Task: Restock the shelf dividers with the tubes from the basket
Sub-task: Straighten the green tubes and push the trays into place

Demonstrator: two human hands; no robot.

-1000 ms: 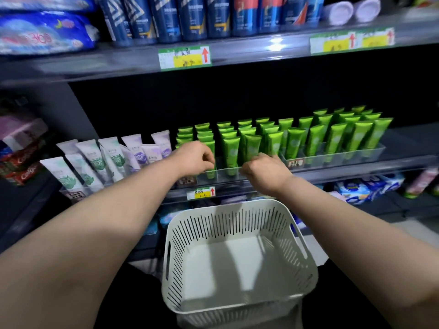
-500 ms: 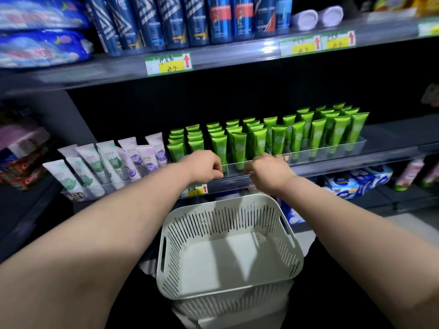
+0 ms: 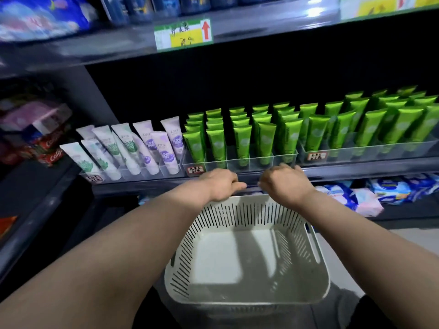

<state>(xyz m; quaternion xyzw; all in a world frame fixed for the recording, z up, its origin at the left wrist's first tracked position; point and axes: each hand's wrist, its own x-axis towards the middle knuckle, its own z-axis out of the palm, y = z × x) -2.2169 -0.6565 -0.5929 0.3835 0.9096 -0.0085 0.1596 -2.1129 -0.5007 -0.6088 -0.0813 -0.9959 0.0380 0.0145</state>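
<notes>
Rows of green tubes [image 3: 266, 138] stand upright in clear shelf dividers [image 3: 249, 161] on the middle shelf. White and purple tubes [image 3: 133, 148] fill the dividers to their left. Below the shelf stands a white slotted basket [image 3: 237, 214], and no tubes show inside it. My left hand [image 3: 221, 184] hovers over the basket's far rim with its fingers pointing right and nothing in them. My right hand [image 3: 282, 180] is beside it, just under the shelf edge, fingers loosely curled and holding nothing.
An upper shelf [image 3: 237, 27] with a yellow price tag [image 3: 183, 35] and blue bottles overhangs the tubes. Toothpaste boxes [image 3: 47, 148] lie at the left. Soft packets [image 3: 370, 193] lie on the lower shelf at the right.
Both hands have dropped from the front of the green tube dividers to the basket's far rim. The view has shifted and drawn closer.
</notes>
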